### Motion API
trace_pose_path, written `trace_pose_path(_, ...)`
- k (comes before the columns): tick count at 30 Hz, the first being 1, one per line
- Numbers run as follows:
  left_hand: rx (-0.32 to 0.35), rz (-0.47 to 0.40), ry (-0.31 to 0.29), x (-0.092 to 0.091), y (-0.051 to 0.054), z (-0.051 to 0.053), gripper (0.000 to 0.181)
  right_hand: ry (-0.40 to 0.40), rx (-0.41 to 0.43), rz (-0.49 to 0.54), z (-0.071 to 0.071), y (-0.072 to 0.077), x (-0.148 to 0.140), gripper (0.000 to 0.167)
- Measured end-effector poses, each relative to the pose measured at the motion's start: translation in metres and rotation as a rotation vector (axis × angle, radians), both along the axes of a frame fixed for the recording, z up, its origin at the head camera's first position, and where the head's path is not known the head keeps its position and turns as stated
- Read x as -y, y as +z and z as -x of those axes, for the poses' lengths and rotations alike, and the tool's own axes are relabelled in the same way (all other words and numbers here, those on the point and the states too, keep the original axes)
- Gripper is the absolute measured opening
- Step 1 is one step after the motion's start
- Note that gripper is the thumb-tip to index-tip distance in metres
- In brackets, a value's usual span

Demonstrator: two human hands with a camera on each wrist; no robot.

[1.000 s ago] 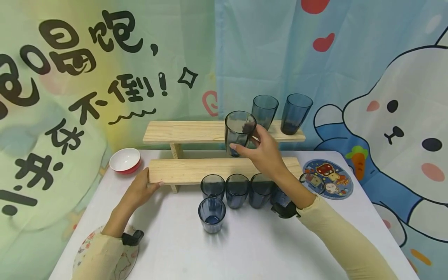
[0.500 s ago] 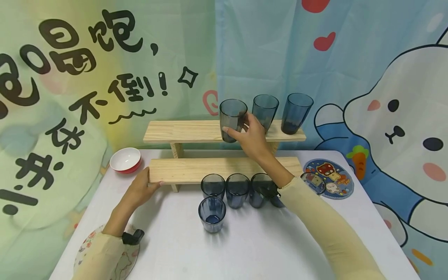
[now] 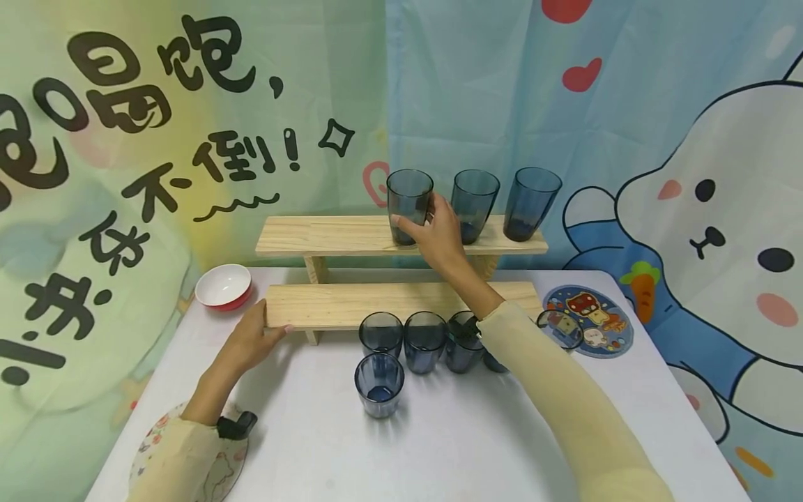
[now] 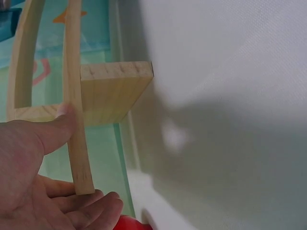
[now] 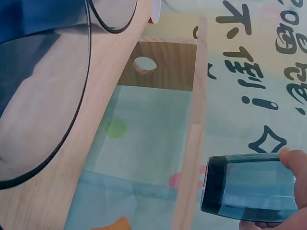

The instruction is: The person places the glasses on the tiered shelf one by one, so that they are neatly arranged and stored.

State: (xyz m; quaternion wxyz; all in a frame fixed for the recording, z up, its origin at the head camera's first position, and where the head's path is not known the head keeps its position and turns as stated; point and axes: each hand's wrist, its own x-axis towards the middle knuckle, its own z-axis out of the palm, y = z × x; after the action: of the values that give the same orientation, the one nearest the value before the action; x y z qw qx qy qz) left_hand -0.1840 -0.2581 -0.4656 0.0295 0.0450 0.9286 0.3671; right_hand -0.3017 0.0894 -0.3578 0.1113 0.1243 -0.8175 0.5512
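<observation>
My right hand (image 3: 439, 233) holds a tall blue-tinted drinking glass (image 3: 409, 195) upright at the upper board (image 3: 326, 237) of a two-tier wooden shelf. Its base appears at board level; I cannot tell whether it touches. In the right wrist view, thumb and fingers sit around the glass (image 5: 254, 189). Two similar glasses, a middle one (image 3: 477, 195) and a right one (image 3: 533, 199), stand on that board to the right. At the left end of the lower board (image 3: 351, 307) my left hand (image 3: 251, 338) grips the wood, thumb on the board (image 4: 74, 86) in the left wrist view.
Several glasses (image 3: 425, 345) stand in a row before the lower board, with one glass (image 3: 379, 383) in front. Another glass (image 3: 560, 329) is beside a round patterned mat (image 3: 605, 328). A red-and-white bowl (image 3: 224, 287) stands left; a floral round mat (image 3: 228, 467) lies near the left forearm.
My right hand has carried the glass up and left, then down to the upper board, left of the two standing there. The left hand has stayed on the lower board.
</observation>
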Motion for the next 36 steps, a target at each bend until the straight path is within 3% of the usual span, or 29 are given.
trace_pose_path(24, 0.017, 0.0, 0.007, 0.001, -0.001, 0.001, 0.078, -0.015, 0.042, -0.123, 0.005, 0.0, 0.0, 0.079)
trace_pose_path(29, 0.014, 0.0, -0.001, 0.001, -0.003, 0.001, 0.078, 0.0, 0.092, -0.166, -0.01, 0.001, -0.007, 0.079)
trace_pose_path(36, 0.004, 0.002, 0.0, 0.0, 0.0, 0.001, 0.078, 0.011, 0.2, -0.249, -0.045, 0.013, -0.031, 0.099)
